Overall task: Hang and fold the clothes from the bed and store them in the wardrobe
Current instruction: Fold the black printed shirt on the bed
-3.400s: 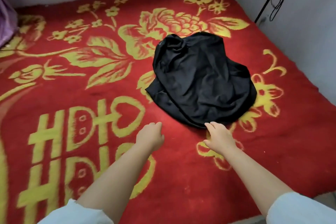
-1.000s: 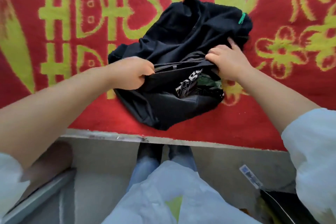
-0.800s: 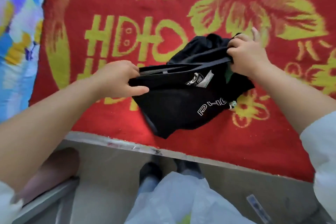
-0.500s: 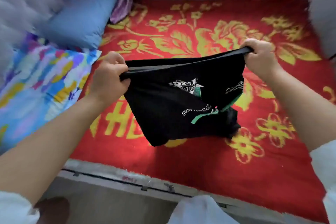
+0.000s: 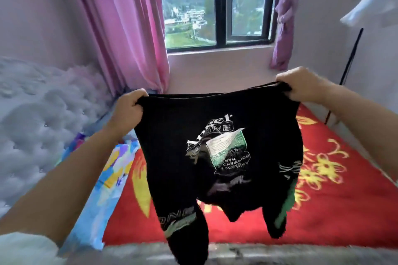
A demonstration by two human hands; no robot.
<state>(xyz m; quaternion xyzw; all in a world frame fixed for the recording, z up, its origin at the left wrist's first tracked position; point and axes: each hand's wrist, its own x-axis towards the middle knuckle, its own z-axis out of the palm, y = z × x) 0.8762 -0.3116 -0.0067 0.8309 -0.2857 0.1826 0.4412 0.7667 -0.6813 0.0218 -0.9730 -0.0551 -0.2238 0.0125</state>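
Garments: we count one black garment (image 5: 217, 157), printed in white and green, its lettering reading upside down to us.
Hands: two, both ours. Our left hand (image 5: 129, 108) has its fingers curled round the garment's upper left corner; our right hand (image 5: 299, 86) grips the upper right corner the same way.
Where the garment is: held up in the air between our hands, its top edge stretched across, the rest hanging over the bed (image 5: 323, 211) with two loose ends dangling at the bottom.
Bed covers: one red blanket with yellow flowers, and one patterned blue sheet (image 5: 101, 196) along its left side.
Curtains: two, a pink curtain (image 5: 129, 28) left of the window (image 5: 217, 4) and a purple curtain (image 5: 284, 17) bunched to the right.
Changed since half a second ago: we have lifted the garment higher and it has dropped open to fuller length; our view has tilted up, so the window now shows.
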